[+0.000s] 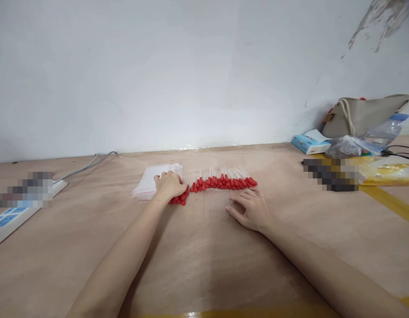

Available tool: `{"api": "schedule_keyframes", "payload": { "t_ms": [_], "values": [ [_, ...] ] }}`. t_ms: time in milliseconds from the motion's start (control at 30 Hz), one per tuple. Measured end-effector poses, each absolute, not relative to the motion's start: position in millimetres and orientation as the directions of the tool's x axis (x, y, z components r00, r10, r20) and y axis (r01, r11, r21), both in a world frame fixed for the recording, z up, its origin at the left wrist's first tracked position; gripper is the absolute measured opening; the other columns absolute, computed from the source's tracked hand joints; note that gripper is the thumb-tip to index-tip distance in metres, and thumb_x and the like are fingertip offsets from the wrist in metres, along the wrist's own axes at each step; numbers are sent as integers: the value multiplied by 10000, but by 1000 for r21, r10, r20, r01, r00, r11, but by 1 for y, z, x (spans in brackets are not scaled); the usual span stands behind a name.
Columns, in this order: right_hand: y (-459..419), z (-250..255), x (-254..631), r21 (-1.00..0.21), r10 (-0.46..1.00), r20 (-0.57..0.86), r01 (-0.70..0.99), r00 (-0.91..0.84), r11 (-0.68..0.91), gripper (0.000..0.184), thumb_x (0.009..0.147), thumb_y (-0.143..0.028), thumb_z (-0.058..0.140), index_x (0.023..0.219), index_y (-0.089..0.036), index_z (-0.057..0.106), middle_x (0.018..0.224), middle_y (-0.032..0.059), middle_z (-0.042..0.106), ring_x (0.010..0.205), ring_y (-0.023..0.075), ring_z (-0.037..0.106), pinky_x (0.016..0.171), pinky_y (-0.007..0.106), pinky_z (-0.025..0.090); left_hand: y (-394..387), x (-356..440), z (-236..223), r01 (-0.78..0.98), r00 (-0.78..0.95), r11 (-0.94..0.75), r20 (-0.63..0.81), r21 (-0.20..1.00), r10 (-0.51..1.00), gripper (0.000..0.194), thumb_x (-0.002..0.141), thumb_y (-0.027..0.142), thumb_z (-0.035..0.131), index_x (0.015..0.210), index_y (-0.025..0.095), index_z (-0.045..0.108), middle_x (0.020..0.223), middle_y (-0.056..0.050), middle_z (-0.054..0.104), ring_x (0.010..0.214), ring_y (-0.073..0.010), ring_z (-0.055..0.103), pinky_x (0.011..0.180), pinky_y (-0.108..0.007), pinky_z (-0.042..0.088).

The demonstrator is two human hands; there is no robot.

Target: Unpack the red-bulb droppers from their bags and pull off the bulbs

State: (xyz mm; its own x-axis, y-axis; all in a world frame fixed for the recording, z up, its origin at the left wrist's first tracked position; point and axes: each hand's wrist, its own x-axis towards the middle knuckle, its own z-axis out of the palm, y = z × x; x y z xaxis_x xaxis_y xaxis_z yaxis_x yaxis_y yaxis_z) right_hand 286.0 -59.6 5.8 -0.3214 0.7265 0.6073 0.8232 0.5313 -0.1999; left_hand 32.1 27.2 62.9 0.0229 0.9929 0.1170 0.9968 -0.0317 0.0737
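Note:
Several clear thin droppers with red bulb ends [220,181] lie side by side in a row, their bulbs towards me. My left hand [171,184] is at the row's left end, its fingers curled over a separate bunch of red-bulbed droppers [177,201]; the tubes beneath it are hidden. It partly covers a stack of clear plastic bags [147,179] with a red line. My right hand [252,208] is at the row's right side with thumb and fingers apart, nothing visible between them. Beside its fingertips, more clear thin tubes [217,205] lie on the table.
A power strip [25,218] with a grey cable stands at the left. On the right are a blue tissue pack [310,142], a grey bag [366,117], a plastic bottle [391,128], a blurred dark object [330,174] and yellow packaging [383,171]. A white wall rises behind.

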Motion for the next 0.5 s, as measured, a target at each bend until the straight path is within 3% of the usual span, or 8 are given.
{"api": "schedule_keyframes", "payload": {
  "t_ms": [133,233,367,500],
  "values": [
    [-59,5,286,-218,721,619,815,-310,538,257,797,-403,506,942,-215,601,832,37,663,775,177,550,840,366,284,41,38,68,997,6,-4,-26,75,1000,189,573,333,571,455,185,582,535,-87,588,769,-316,560,774,-492,311],
    [-58,3,287,-251,741,602,810,-297,529,251,804,-389,502,963,-215,590,788,28,658,759,177,548,841,367,280,46,40,66,996,16,-9,-80,91,997,184,571,276,572,414,183,550,417,-53,531,639,-267,577,771,-473,321],
    [-56,2,287,-286,761,588,810,-273,512,224,812,-374,499,935,-210,590,769,21,652,756,171,549,837,363,281,48,40,62,995,33,-27,-60,101,998,209,640,281,530,458,182,558,468,-63,565,678,-268,585,767,-450,332],
    [-55,2,287,-302,767,588,811,-255,502,214,813,-374,501,915,-211,594,748,14,646,749,169,556,823,363,293,43,38,66,996,10,-15,56,85,998,221,735,302,461,614,161,581,696,-127,622,842,-320,554,734,-450,347]
  ]
}}
